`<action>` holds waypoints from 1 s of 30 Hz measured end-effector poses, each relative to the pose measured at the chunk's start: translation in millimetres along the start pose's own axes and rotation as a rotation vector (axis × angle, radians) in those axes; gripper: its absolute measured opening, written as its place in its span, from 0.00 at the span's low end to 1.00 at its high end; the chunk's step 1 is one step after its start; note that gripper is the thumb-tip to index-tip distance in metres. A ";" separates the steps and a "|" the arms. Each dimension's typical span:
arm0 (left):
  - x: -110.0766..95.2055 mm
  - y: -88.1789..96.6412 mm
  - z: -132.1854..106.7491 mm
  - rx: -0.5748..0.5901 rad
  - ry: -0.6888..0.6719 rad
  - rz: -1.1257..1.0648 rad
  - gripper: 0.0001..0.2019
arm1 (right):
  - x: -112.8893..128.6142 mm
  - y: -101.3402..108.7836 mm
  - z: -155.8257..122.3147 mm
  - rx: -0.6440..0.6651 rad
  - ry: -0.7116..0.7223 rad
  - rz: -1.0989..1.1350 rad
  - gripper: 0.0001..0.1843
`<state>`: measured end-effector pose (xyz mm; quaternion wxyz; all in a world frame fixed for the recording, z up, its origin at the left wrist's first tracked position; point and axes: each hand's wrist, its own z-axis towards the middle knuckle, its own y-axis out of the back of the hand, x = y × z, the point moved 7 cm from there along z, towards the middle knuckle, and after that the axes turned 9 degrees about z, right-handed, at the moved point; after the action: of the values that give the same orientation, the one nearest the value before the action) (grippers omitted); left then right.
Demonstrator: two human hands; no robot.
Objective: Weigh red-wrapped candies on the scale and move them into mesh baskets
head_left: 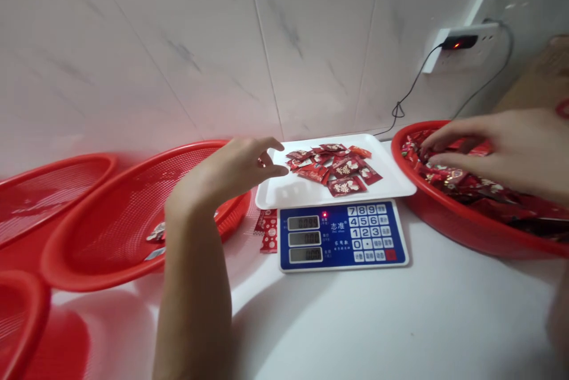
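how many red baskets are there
4: mesh basket far left, another beside it, one cut off bottom left, one at right full of red packets; more may be hidden

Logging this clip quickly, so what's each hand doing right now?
Left hand: open, empty, beside the white tray.
Right hand: fingers among the red packets in the red basket; cannot tell if holding any.
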<state>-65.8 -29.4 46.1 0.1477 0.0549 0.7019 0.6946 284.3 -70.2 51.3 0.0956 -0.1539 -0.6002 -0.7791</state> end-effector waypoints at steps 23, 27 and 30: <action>-57.1 -29.6 25.6 -0.048 -0.307 0.098 0.17 | 69.2 3.1 27.3 -0.120 0.116 0.562 0.09; -24.0 3.9 7.4 -0.166 -0.170 -0.036 0.12 | 106.7 -41.6 47.3 0.164 0.205 0.730 0.11; -6.0 14.0 -4.4 -0.168 -0.080 -0.063 0.13 | 117.1 -73.0 70.0 0.297 0.187 0.524 0.11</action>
<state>-63.2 -34.9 60.7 0.2016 0.0481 0.6362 0.7432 159.3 20.5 43.0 0.3692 -0.2153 -0.6359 -0.6426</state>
